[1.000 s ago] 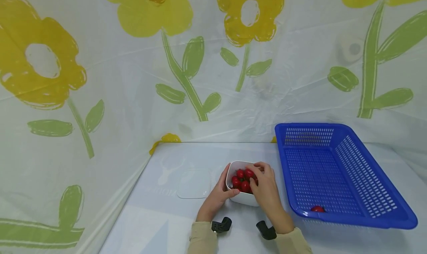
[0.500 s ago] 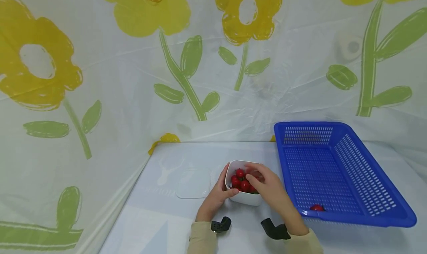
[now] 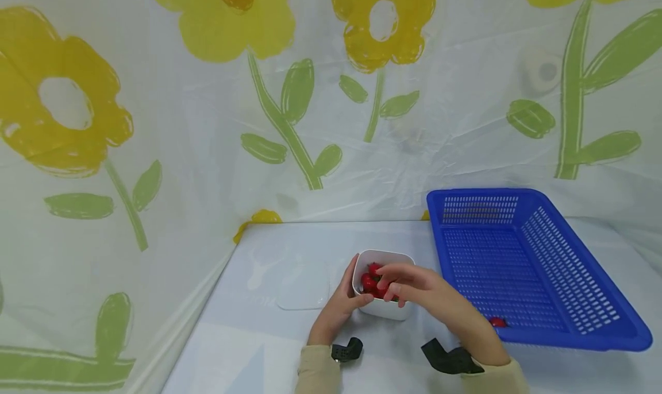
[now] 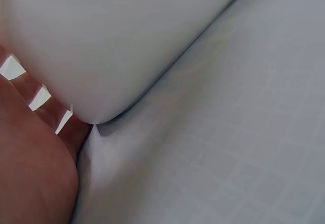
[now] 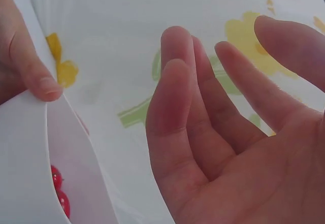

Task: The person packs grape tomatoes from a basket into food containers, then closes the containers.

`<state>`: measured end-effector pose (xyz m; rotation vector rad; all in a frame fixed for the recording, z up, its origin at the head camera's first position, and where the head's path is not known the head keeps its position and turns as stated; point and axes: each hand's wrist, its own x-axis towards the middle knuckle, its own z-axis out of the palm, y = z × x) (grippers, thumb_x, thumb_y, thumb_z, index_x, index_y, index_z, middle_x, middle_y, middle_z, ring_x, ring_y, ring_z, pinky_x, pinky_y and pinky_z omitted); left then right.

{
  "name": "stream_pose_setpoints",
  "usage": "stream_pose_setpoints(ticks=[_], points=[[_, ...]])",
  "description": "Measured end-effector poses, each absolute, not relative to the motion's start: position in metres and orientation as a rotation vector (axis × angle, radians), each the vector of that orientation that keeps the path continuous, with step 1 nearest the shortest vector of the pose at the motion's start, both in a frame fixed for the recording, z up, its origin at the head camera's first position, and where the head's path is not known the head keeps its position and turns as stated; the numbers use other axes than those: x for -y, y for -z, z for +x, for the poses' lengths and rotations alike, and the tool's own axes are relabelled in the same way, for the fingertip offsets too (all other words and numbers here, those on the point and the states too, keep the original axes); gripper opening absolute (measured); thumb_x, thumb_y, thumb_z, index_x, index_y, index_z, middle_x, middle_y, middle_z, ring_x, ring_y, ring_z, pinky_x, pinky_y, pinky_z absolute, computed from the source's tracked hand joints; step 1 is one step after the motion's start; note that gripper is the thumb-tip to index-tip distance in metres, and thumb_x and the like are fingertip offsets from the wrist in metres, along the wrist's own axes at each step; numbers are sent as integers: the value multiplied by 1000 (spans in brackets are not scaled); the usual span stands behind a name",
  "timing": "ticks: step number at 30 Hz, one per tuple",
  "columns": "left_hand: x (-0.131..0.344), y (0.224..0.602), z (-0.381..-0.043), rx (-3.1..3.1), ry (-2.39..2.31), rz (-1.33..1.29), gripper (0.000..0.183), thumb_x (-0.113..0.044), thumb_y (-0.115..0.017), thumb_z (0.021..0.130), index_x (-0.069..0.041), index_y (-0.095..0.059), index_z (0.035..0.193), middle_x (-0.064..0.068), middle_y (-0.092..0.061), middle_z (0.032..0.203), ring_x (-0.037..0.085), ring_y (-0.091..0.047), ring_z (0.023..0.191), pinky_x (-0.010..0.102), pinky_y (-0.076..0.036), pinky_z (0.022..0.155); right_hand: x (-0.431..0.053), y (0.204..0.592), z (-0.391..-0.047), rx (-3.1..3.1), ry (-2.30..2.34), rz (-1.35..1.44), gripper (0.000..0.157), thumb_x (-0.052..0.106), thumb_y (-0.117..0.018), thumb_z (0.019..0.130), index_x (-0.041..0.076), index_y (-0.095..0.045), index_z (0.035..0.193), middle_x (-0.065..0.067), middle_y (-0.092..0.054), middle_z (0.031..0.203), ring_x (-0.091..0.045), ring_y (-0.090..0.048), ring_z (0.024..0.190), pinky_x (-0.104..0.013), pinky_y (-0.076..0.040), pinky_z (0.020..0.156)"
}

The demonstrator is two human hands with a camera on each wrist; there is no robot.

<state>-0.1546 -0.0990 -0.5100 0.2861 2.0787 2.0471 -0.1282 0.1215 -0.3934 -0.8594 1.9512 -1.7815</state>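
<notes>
A white square box (image 3: 384, 309) holding several red cherry tomatoes (image 3: 368, 282) stands on the table. My left hand (image 3: 338, 302) grips its left side, the thumb over the near rim. In the left wrist view the fingers curve along the smooth box wall (image 4: 111, 51). My right hand (image 3: 421, 285) hovers over the box's right part with relaxed, parted fingers, hiding some tomatoes. The right wrist view shows this hand (image 5: 228, 148) with nothing in it, beside the box, where two tomatoes (image 5: 57, 183) show inside.
To the right stands a blue perforated basket (image 3: 569, 341) with one red tomato (image 3: 498, 322) near its front edge. A clear flat lid (image 3: 305, 288) lies left of the box. Behind the table hangs a white curtain (image 3: 207, 124) with printed flowers.
My right hand has drawn back from among the tomatoes, upward and to the right, its forearm swinging toward the basket. The left hand keeps its grip on the box.
</notes>
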Motion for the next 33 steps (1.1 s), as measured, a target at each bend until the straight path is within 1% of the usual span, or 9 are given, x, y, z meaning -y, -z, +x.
stream_pose_setpoints(ticks=[4,10,15,19,22,26,30,33], points=[[100,514,-156,-2092,-2045,290,77,-30,-65,80,-49,-17,136,-18,-21,140,17,-14,132,54,-21,100,-131,391,-127,-1902,1796,-896,31,13,-47,93,7,-49,123,-23,-51,106,-29,-55,91,-37,-49,70],[103,513,-156,-2086,-2061,339,77,-26,-64,81,-46,-16,137,-15,-21,142,16,-15,132,50,-20,102,-148,389,-125,-1983,1727,-839,30,16,-47,93,10,-51,122,-24,-51,107,-27,-56,91,-36,-49,68],[104,514,-157,-2051,-2091,383,77,-22,-63,82,-43,-15,139,-15,-20,142,14,-12,132,49,-16,104,-169,390,-126,-2056,1647,-782,34,19,-46,93,9,-47,125,-20,-53,110,-25,-56,91,-35,-49,69],[102,514,-159,-2032,-2101,395,78,-20,-63,82,-43,-16,139,-15,-21,142,13,-14,132,47,-17,104,-190,392,-126,-2116,1571,-674,36,23,-47,93,10,-46,127,-14,-55,111,-24,-56,91,-36,-49,70],[101,514,-159,-2042,-2099,388,79,-21,-65,81,-44,-16,138,-16,-22,141,11,-15,131,45,-17,104,-206,394,-126,-2203,1500,-588,37,27,-47,92,13,-47,126,-11,-55,110,-23,-56,89,-36,-49,65],[101,513,-159,-2049,-2093,379,79,-22,-65,80,-45,-16,138,-18,-22,141,9,-15,131,45,-16,105,-226,399,-127,-2345,1421,-480,42,33,-50,90,12,-47,126,-13,-55,107,-26,-55,82,-35,-47,57],[100,512,-158,-2051,-2092,371,79,-21,-65,81,-44,-16,138,-18,-21,141,9,-13,131,47,-14,105,-244,404,-130,-2426,1332,-401,46,35,-53,88,10,-48,126,-16,-54,111,-27,-54,82,-33,-47,59],[100,512,-157,-2056,-2095,377,78,-20,-64,81,-43,-16,138,-17,-21,142,11,-13,132,46,-14,105,-255,408,-134,-2449,1268,-434,45,34,-53,88,7,-48,125,-17,-53,114,-27,-55,84,-35,-48,63]])
